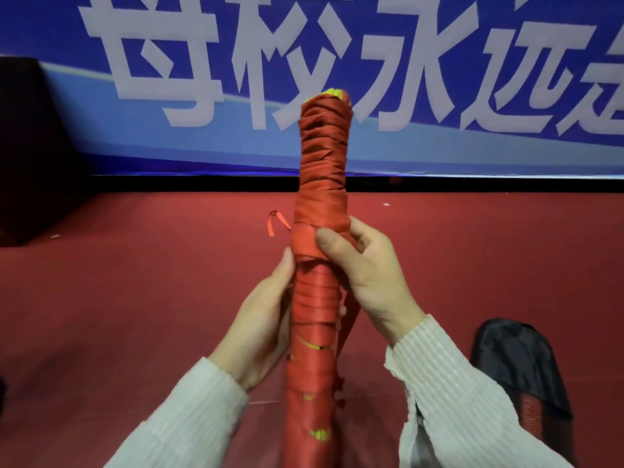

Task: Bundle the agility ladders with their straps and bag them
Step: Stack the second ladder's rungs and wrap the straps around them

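Note:
An agility ladder bundle (322,170) stands upright in the middle of the view, wound all over with red strap. Yellow rung ends show at its top and through gaps lower down. My left hand (266,319) holds the bundle from the left at mid-height, fingers wrapped behind it. My right hand (366,275) grips it from the right a little higher, thumb pressed across the strap. A loose red strap end (275,222) sticks out to the left. A black and red bag (521,369) lies on the floor at the lower right.
Red floor (135,298) spreads all around. A blue banner with large white characters (236,62) covers the wall ahead. A dark block (30,146) stands at the far left against the wall.

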`<control>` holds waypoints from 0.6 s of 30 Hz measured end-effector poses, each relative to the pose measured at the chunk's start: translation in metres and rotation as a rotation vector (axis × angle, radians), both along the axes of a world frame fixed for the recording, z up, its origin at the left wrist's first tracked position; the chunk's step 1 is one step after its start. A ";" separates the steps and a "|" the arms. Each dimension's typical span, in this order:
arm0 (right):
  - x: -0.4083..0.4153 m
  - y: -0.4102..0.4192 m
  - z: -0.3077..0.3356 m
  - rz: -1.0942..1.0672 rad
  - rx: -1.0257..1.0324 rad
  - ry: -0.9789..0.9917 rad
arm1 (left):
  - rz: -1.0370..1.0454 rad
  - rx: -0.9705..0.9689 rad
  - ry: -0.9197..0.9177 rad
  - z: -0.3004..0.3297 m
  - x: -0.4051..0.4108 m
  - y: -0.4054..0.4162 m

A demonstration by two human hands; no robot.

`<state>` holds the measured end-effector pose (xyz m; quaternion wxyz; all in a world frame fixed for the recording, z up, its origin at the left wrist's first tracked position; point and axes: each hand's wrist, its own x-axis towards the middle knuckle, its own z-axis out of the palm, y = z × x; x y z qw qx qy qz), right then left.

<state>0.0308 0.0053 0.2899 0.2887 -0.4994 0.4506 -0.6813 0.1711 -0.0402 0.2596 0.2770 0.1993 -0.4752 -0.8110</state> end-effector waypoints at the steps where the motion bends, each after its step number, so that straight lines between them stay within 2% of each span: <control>1: 0.002 -0.002 0.001 -0.057 -0.017 -0.029 | 0.118 -0.180 -0.089 0.000 -0.003 0.004; 3: 0.000 -0.004 -0.003 -0.135 0.016 -0.012 | 0.257 -0.473 -0.195 -0.006 -0.008 0.014; 4: -0.001 -0.003 -0.005 -0.166 0.062 0.075 | 0.301 -0.510 -0.214 -0.010 -0.009 0.017; 7: -0.010 0.003 -0.004 -0.190 0.283 0.498 | 0.287 -0.334 -0.109 -0.012 -0.009 0.017; 9: -0.016 0.006 0.003 -0.320 0.271 0.647 | 0.267 -0.206 -0.045 -0.009 -0.008 0.014; 11: -0.015 0.011 0.013 -0.381 0.139 0.577 | 0.266 -0.170 -0.036 -0.007 -0.006 0.010; 13: -0.014 0.013 0.015 -0.286 0.029 0.456 | 0.284 -0.192 -0.024 -0.006 -0.003 0.009; 16: -0.014 0.008 0.013 -0.247 0.026 0.345 | 0.349 -0.205 0.019 -0.003 -0.002 0.007; 18: -0.011 0.002 0.009 -0.295 0.016 0.267 | 0.284 -0.122 0.080 -0.005 0.000 0.007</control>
